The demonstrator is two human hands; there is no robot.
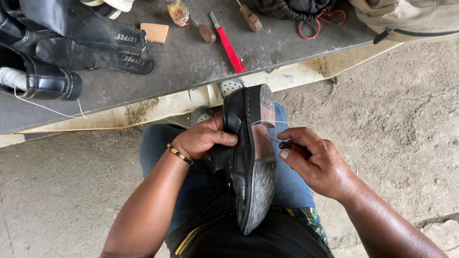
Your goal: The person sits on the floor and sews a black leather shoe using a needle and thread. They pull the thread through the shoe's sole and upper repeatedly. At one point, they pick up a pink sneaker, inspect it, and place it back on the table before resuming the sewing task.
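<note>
Shoe [248, 157] rests sole-up on the lap, left hand [203, 138] clamped around it, right hand [318, 162] pinching an awl [287, 144] (stitching reaches the heel; the forepart looks unsewn).

A black leather shoe with a grey patterned rubber sole [253, 157] lay sole-up on the person's lap. The left hand [203, 138] gripped its upper, while the right hand [313, 160] held a thin metal awl with a dark handle [282, 143] against the sole's edge. A red-handled knife [228, 45] lay on the grey workbench [181, 67].
</note>
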